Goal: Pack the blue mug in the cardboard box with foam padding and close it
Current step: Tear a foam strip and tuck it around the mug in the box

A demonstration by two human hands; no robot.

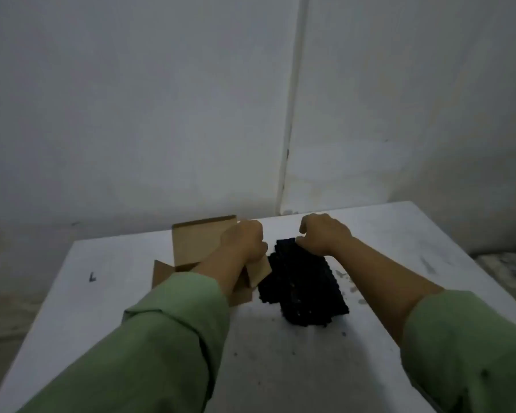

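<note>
Near the far edge of the table (161, 338), I see both hands working side by side, well apart from each other. Left hand (245, 241) sits over the open cardboard box (197, 245), fingers curled down at the box's right wall; it looks to grip the wall or a flap there, but the fingertips are hidden behind the knuckles, so I cannot tell the exact hold. Right hand (325, 234) has fingers curled and thumb tucked, pinching the far end of the black foam (301, 287).

Box: plain brown cardboard, matte, flaps standing open, far flap upright, one flap splayed toward the left edge of the table, another leaning against the foam. Its inside is mostly blocked by the left forearm.

Foam: dark, nearly black, blocky slab with a bumpy, ridged surface, lying just right of the box and touching its right flap, long side running toward the near edge.

Blue mug: I cannot see it anywhere; I cannot tell whether it is in the box.

Table: white, flat, scuffed, dark specks and marks. Both sleeves (167, 347) are light green cloth, pushed up the forearms. Wall (131, 114) behind is pale, blotchy.
</note>
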